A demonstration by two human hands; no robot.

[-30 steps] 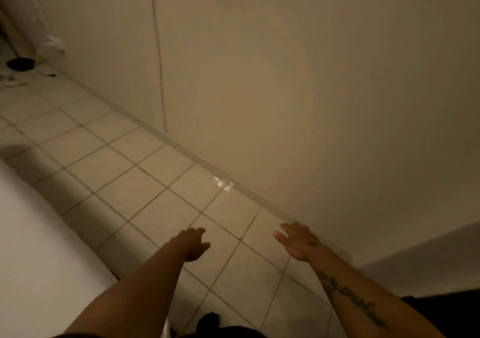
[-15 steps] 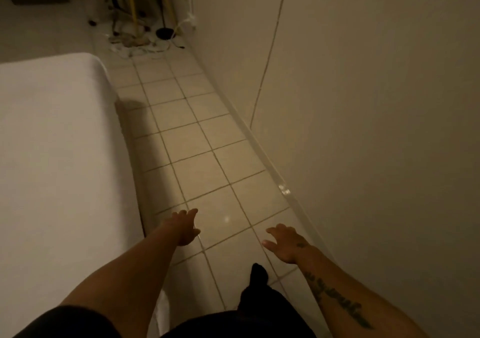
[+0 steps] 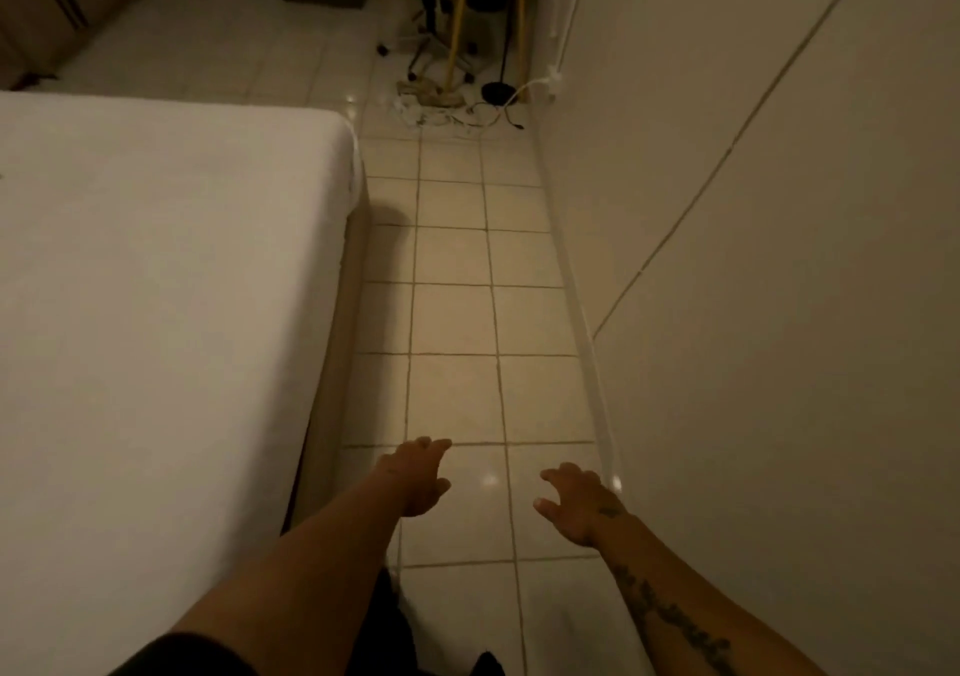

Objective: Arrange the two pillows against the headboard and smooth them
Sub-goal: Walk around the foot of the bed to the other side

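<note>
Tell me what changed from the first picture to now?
The view swung left, away from the wall: the bed came into sight and now fills the left side, and the clutter of stands and cables on the far floor appeared. Nothing was picked up or let go. The left hand and right hand stayed empty, held out over the tiles.

No legible text; forearm tattoo (image 3: 670, 610) too blurred.

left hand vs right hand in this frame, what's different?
The left hand hangs close to the bed edge; the right hand is nearer the wall. The left hand's fingers are loosely curled together, the right hand's spread apart. A tattoo shows by the right hand's wrist and along that forearm; none shows on the left. Both are empty, held over the tiled floor.
</note>
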